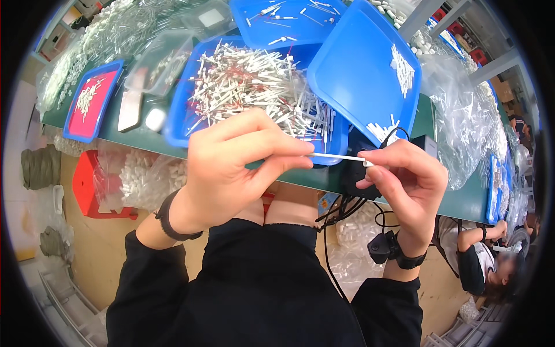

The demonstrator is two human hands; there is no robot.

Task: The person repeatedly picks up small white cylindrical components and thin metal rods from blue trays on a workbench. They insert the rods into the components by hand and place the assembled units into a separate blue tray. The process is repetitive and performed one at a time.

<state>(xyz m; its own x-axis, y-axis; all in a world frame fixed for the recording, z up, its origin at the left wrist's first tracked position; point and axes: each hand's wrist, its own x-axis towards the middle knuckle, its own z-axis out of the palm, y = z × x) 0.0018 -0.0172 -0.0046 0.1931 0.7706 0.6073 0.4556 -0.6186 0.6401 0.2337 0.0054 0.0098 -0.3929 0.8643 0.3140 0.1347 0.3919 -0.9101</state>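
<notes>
A thin white stick (338, 156) stretches level between my two hands, in front of the table's near edge. My left hand (248, 156) pinches its left end between thumb and fingertips. At the other end, my right hand (404, 179) closes thumb and forefinger on a small white tube-like piece (367, 163), where the stick meets it. Whether the stick goes inside that piece I cannot tell. Just beyond my hands stands a blue tray (176, 118) heaped with thin white sticks (248, 81), some with red parts.
Another blue tray (352, 75) with white pieces leans over the heap's right side. At left lie a small pink-bottomed tray (118, 72), a white box (131, 110) and a red stool (87, 185). Black cables (332, 217) hang below the table (451, 199). A co-worker (480, 260) sits at far right.
</notes>
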